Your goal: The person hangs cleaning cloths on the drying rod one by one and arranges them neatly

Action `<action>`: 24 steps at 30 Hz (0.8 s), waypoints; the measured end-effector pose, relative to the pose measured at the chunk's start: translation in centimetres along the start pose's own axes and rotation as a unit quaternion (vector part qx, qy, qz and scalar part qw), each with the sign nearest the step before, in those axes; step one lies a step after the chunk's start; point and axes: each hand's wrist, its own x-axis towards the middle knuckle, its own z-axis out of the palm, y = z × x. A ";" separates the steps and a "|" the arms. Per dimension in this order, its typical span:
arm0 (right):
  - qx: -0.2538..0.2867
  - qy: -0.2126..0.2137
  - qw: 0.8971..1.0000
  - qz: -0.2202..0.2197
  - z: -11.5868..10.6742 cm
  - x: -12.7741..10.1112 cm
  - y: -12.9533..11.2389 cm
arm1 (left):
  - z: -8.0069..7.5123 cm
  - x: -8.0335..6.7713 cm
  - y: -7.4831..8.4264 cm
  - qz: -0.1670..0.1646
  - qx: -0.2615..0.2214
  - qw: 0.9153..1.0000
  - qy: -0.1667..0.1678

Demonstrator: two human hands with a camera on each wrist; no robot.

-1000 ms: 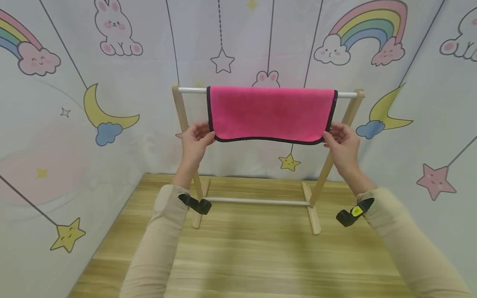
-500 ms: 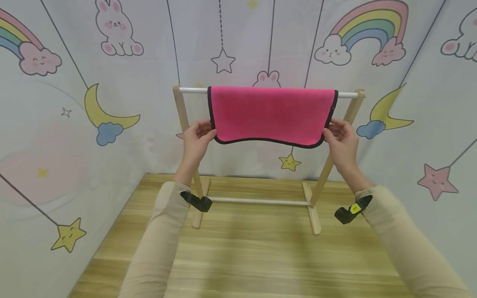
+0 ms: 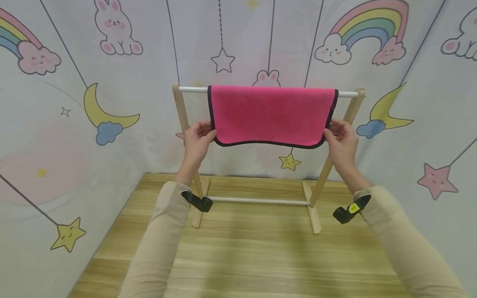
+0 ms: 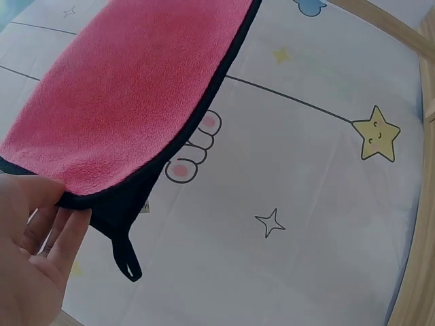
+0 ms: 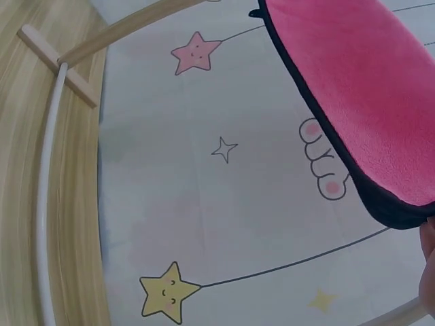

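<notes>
A pink towel [image 3: 273, 114] with black edging hangs over the upper white rod [image 3: 193, 89] of a wooden rack. My left hand [image 3: 197, 140] pinches its left edge near the lower corner, thumb in front. On the other side my right hand [image 3: 340, 138] pinches the right edge, also close to the bottom corner. In the left wrist view the fuzzy pink face shows, and a dark layer with a black hanging loop [image 4: 127, 259] comes out behind it. Only a bit of the right hand [image 5: 428, 265] enters the right wrist view, at the towel's corner.
The rack's wooden legs [image 3: 322, 182] stand on a wood-grain surface [image 3: 253, 256], joined low down by a second white rod [image 3: 257, 201]. A pale curtain [image 3: 149, 82] printed with rabbits, stars and rainbows surrounds it at the back and sides.
The front lower edge of the towel hangs slightly lower than before. Both hands keep their grip and have barely moved; the right forearm has shifted slightly inward.
</notes>
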 end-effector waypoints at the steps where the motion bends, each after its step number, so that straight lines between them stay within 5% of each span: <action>1: -0.006 0.001 1.000 -0.003 0.0 0.1 -0.1 | 0.0 0.1 0.1 0.003 -0.005 1.000 0.004; 14: -0.014 -0.007 1.000 0.000 -0.1 -0.2 0.0 | -0.4 -0.3 0.1 -0.008 0.000 1.000 -0.020; 19: -0.028 -0.014 0.999 0.010 -0.9 -0.5 1.1 | -1.2 -0.7 -0.4 -0.003 0.049 0.995 -0.091; 24: -0.129 -0.076 0.988 -0.030 -3.5 -2.6 4.2 | -3.4 -3.0 -2.9 0.001 0.142 0.976 -0.165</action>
